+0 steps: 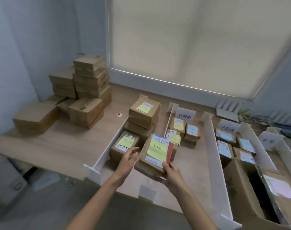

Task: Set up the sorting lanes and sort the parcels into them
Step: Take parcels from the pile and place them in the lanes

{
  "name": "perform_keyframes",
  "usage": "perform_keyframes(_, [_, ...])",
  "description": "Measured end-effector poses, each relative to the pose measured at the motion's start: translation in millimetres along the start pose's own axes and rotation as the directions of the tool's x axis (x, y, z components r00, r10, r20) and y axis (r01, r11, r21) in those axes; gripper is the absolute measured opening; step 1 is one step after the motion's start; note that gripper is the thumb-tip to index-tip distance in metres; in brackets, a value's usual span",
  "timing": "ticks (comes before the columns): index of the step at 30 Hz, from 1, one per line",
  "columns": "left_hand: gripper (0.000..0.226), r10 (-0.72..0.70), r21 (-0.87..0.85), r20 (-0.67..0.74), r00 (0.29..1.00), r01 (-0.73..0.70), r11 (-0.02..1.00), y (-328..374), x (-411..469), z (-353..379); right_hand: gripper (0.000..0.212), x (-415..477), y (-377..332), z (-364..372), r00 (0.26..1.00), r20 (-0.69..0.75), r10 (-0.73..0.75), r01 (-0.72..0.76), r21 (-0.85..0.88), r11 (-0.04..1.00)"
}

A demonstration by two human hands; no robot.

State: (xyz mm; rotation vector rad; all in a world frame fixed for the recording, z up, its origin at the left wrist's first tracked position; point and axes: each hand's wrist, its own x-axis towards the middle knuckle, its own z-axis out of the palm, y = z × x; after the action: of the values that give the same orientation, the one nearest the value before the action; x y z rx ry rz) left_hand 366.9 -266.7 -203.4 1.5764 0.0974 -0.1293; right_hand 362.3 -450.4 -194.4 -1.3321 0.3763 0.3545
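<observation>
Cardboard, stiff and square-edged, is what my right hand (173, 173) has hold of: it grips the parcel (155, 161) at its near right corner, thumb on top, fingers curled beneath. My left hand (126, 161) is open with loose fingers just beside the parcel's left side; whether it touches I cannot tell. The parcel is in the air, nearer me than the sign (185, 115) and to its left. I judge it rigid and not heavy, since one corner grip carries it. A single corner lets it twist, though, so my left palm should go flat against the left side or under it. The taped faces may be slick, and the yellow note (157, 150) on top should not be rubbed loose. Its long axis runs from me toward the sign, the far end higher and the top face tipped toward me, so the note reads upright. Left of the sign stands a stack (144, 113) of noted parcels, and left of that a white divider (108, 147). Far left of the sign, plain boxes (85, 90) are piled on the table (66, 143).
</observation>
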Motion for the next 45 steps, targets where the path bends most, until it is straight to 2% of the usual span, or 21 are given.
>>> perform_keyframes(3, [0.023,-0.030,0.068,-0.164,0.986,0.041,0.997,-13.2,10.3,-32.4,0.031,26.9,2.2,29.8,0.998,-0.055,0.041,-0.044,-0.054,0.998])
perform_keyframes(5, [0.022,-0.044,0.115,-0.223,0.974,0.071,0.991,-19.7,18.8,-53.6,0.031,48.4,1.8,47.7,0.993,-0.089,0.079,-0.085,-0.067,0.994])
perform_keyframes(10, [0.021,-0.070,0.198,-0.246,0.967,0.121,0.973,-29.2,58.0,-108.0,0.031,128.0,8.5,78.8,0.963,-0.257,0.087,-0.123,-0.130,0.984])
perform_keyframes(16, [0.018,-0.065,0.264,-0.225,0.972,0.125,0.956,-35.3,117.6,-171.2,0.029,227.1,40.8,77.3,0.865,-0.500,0.042,-0.236,-0.332,0.913])
perform_keyframes(20, [0.019,-0.079,0.262,-0.221,0.972,0.137,0.955,-48.0,141.2,-210.0,0.028,248.3,63.8,81.3,0.846,-0.525,0.095,-0.291,-0.306,0.906])
perform_keyframes(22, [0.022,-0.096,0.265,-0.218,0.971,0.153,0.952,-54.8,147.4,-231.5,0.029,251.9,71.8,85.7,0.850,-0.521,0.075,-0.309,-0.378,0.873])
perform_keyframes(26, [0.027,-0.129,0.254,-0.245,0.961,0.192,0.948,-58.4,150.6,-275.7,0.037,251.2,61.5,96.5,0.853,-0.496,-0.163,-0.280,-0.699,0.658])
perform_keyframes(29, [0.021,-0.142,0.233,-0.289,0.947,0.213,0.949,-54.4,148.7,-309.7,0.036,245.2,33.6,129.6,0.807,-0.414,-0.420,-0.257,-0.888,0.381])
perform_keyframes(31, [0.019,-0.142,0.223,-0.323,0.936,0.221,0.950,-51.2,145.9,-328.6,0.033,240.8,10.5,166.2,0.779,-0.263,-0.569,-0.177,-0.963,0.203])
perform_keyframes(32, [0.019,-0.142,0.215,-0.339,0.930,0.223,0.951,-49.3,143.6,-336.9,0.031,241.3,2.3,186.6,0.780,-0.168,-0.603,-0.078,-0.982,0.173])
perform_keyframes(34, [0.019,-0.134,0.204,-0.368,0.920,0.220,0.954,-45.1,140.1,-354.5,0.026,241.0,-12.9,236.7,0.785,-0.023,-0.619,0.119,-0.975,0.187])
perform_keyframes(36, [0.019,-0.117,0.202,-0.406,0.906,0.214,0.956,-42.2,139.2,-372.5,0.025,243.3,-25.2,287.6,0.813,0.021,-0.581,0.239,-0.923,0.302])
perform_keyframes(38, [0.020,-0.106,0.192,-0.449,0.887,0.211,0.958,-40.2,139.4,-392.4,0.025,256.8,-30.6,334.9,0.870,0.043,-0.491,0.287,-0.854,0.434])
perform_keyframes(40, [0.021,-0.104,0.181,-0.485,0.868,0.217,0.959,-39.5,140.9,-410.3,0.025,277.2,-28.2,372.6,0.942,0.056,-0.330,0.239,-0.803,0.546])
perform_keyframes(42, [0.022,-0.101,0.174,-0.516,0.851,0.220,0.960,-40.3,145.8,-427.3,0.022,299.1,-22.9,402.7,0.991,0.039,-0.125,0.114,-0.724,0.680])
perform_keyframes(45, [0.024,-0.095,0.148,-0.558,0.824,0.211,0.966,-39.0,166.2,-452.8,0.035,330.5,-22.4,438.2,0.993,0.031,0.117,-0.071,-0.636,0.768])
